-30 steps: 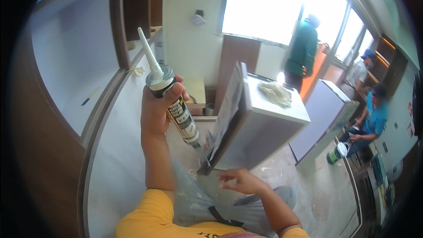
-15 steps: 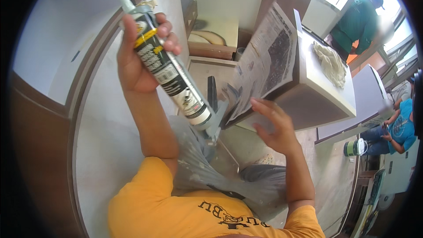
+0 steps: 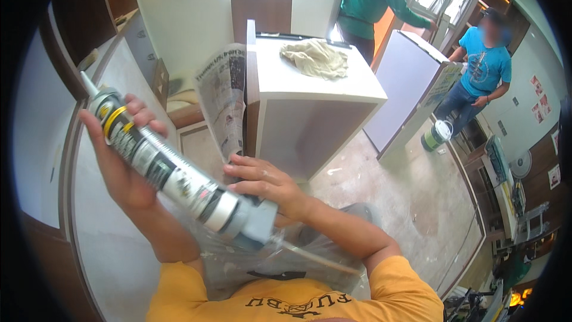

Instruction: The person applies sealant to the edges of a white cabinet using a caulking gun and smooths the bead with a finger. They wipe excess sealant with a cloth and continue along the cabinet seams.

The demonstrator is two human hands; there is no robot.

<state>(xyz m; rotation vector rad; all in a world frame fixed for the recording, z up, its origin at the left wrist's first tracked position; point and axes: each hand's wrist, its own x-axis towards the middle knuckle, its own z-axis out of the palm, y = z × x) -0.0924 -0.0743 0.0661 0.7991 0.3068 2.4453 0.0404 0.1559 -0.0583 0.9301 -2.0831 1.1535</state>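
In my left hand [image 3: 134, 170] is the front of a caulking gun [image 3: 256, 223] loaded with a sealant cartridge [image 3: 173, 170]. The cartridge has a black, white and yellow label, and its pale nozzle tilts up to the left. My left fingers wrap round it near the nozzle. My right hand [image 3: 271, 188] is closed at the gun's rear, where the dark handle shows beside its fingers; part of the grip is hidden behind the gun. The gun's rod runs back over my lap. Just beyond my right fingertips hangs a sheet of newspaper [image 3: 223, 101].
Ahead stands a white cabinet box [image 3: 322, 125] with a crumpled cloth [image 3: 316, 58] on top. A second panel unit [image 3: 396, 95] is farther right, near a paint bucket [image 3: 437, 135]. Two people, one in green [image 3: 369, 0] and one in blue [image 3: 485, 62], stand beyond. A low ledge [image 3: 113, 203] runs along my left.
My view has swung right. My right hand, apart from the gun and open before, has come to its handle and closed there. The gun has tilted flatter, still in my left hand.
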